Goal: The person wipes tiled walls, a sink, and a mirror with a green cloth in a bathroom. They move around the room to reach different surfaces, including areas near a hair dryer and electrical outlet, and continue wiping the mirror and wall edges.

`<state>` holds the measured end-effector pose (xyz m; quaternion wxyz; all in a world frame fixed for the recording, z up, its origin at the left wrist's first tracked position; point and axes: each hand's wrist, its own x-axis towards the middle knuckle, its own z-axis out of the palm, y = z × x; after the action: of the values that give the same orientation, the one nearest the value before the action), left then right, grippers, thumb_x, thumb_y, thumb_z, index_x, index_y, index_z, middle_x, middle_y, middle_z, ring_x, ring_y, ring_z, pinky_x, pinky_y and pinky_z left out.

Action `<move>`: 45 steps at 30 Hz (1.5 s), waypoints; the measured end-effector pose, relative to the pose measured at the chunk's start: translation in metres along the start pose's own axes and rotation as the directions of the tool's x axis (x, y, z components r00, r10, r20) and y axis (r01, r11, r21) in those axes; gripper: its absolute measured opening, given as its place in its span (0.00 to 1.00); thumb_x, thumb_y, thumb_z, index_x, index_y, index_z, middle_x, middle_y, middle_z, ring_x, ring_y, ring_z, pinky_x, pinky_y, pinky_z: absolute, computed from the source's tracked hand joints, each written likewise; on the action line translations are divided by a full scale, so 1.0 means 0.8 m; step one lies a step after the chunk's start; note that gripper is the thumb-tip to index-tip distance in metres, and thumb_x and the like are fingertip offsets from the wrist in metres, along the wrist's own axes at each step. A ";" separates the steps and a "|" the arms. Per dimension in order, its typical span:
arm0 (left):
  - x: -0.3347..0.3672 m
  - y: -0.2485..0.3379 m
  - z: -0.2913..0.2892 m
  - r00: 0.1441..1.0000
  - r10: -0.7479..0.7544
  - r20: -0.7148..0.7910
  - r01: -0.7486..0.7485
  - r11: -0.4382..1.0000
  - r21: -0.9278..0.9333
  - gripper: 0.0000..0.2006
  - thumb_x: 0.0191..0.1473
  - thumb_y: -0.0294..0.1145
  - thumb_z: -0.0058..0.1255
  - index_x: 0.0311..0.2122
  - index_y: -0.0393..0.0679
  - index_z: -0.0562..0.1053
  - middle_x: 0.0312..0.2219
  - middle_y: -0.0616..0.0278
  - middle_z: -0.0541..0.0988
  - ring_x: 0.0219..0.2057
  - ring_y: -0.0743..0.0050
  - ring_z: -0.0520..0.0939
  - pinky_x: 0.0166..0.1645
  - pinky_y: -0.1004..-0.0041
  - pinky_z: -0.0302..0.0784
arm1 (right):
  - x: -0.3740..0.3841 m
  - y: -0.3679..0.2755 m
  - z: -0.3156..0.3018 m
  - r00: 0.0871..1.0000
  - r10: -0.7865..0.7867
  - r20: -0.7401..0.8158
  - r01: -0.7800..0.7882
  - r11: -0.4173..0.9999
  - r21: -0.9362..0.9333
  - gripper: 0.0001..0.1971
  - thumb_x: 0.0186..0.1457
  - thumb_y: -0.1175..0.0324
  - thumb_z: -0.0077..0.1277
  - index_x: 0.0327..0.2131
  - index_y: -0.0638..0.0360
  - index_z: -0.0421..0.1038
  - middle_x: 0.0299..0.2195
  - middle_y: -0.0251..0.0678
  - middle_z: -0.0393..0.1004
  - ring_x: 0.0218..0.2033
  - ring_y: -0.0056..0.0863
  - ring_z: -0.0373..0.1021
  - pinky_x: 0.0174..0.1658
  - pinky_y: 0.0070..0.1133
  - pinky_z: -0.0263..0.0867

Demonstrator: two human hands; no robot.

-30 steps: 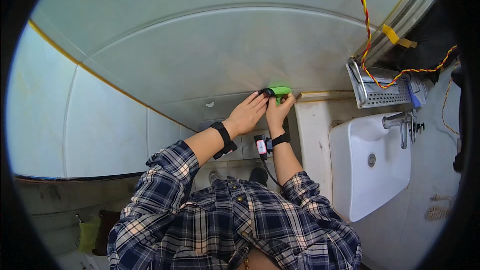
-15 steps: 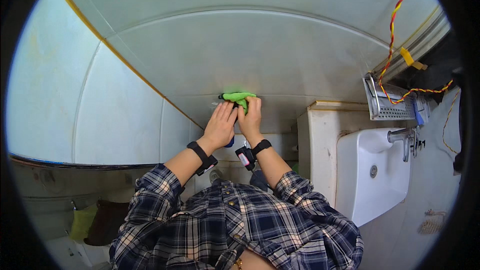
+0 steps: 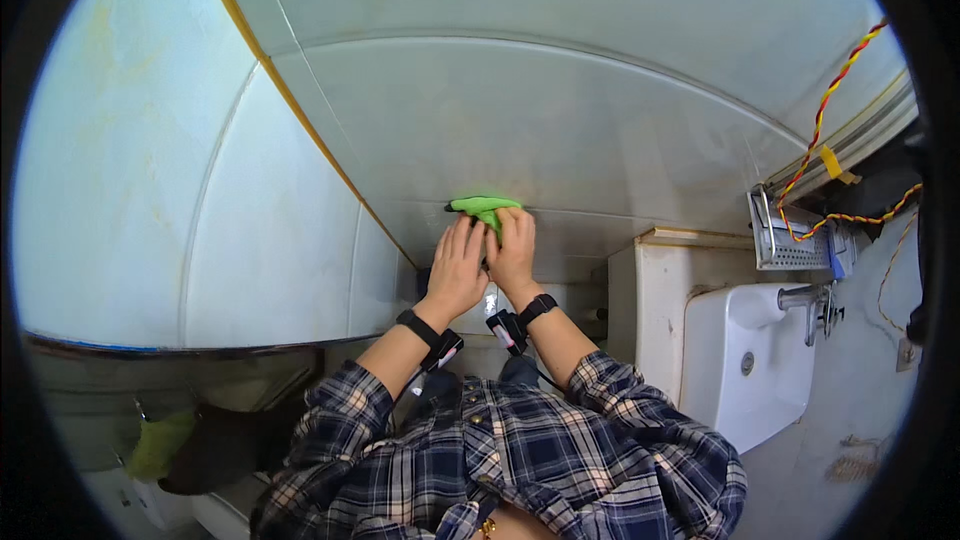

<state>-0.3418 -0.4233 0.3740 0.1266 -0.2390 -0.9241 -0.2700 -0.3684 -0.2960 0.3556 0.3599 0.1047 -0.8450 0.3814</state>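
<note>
A bright green cloth (image 3: 485, 207) is bunched at the fingertips of both my hands, close in front of the pale tiled wall. My right hand (image 3: 513, 252) is closed, its fingers bent over the cloth's right part. Just to its left, my left hand (image 3: 457, 268) curls up against the lower edge of the cloth. Its fingers lie together, and whatever they grip is mostly hidden. A small dark tip (image 3: 450, 207) pokes out at the cloth's left end. The rest of that dark object is covered.
On the right, a white sink (image 3: 755, 365) with a metal tap (image 3: 800, 297) stands beside a ledge (image 3: 650, 290). A perforated metal rack (image 3: 795, 238) and a twisted red-yellow cord (image 3: 835, 90) are above it. Large tiled walls meet at a yellowed corner seam (image 3: 300, 115) on the left.
My view has shifted, so the corner seam and sink sit farther right. Both hands stay at the green cloth; the left fingers now reach under its lower edge.
</note>
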 end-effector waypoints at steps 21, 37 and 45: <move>0.030 0.034 0.028 0.983 0.171 -0.060 -0.180 0.958 -0.221 0.39 0.46 0.25 0.53 0.64 0.38 0.52 0.64 0.41 0.51 0.63 0.39 0.57 0.63 0.54 0.57 | 0.002 0.021 -0.073 0.991 0.059 -0.123 -0.093 0.952 -0.292 0.17 0.43 0.76 0.54 0.41 0.59 0.68 0.40 0.43 0.69 0.42 0.46 0.64 0.45 0.36 0.60; 0.028 0.062 0.098 0.990 0.129 -0.051 -0.128 0.992 0.017 0.37 0.46 0.25 0.53 0.63 0.37 0.55 0.63 0.36 0.51 0.61 0.34 0.59 0.62 0.49 0.57 | -0.009 0.098 -0.077 0.996 -0.056 -0.076 0.049 0.995 -0.087 0.16 0.46 0.75 0.52 0.42 0.60 0.70 0.39 0.39 0.68 0.41 0.40 0.64 0.43 0.34 0.58; 0.066 0.126 0.163 0.966 0.255 -0.030 -0.256 0.966 -0.029 0.38 0.45 0.24 0.52 0.64 0.40 0.56 0.63 0.37 0.51 0.65 0.42 0.53 0.67 0.49 0.48 | -0.020 0.167 -0.135 0.962 0.002 -0.272 -0.055 0.981 -0.187 0.16 0.49 0.74 0.52 0.44 0.60 0.69 0.41 0.40 0.68 0.44 0.40 0.64 0.47 0.35 0.57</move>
<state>-0.3490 -0.2559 0.3303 0.1683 -0.3547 -0.8793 -0.2695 -0.3599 -0.1281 0.3171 0.4749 0.0041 -0.8222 0.3137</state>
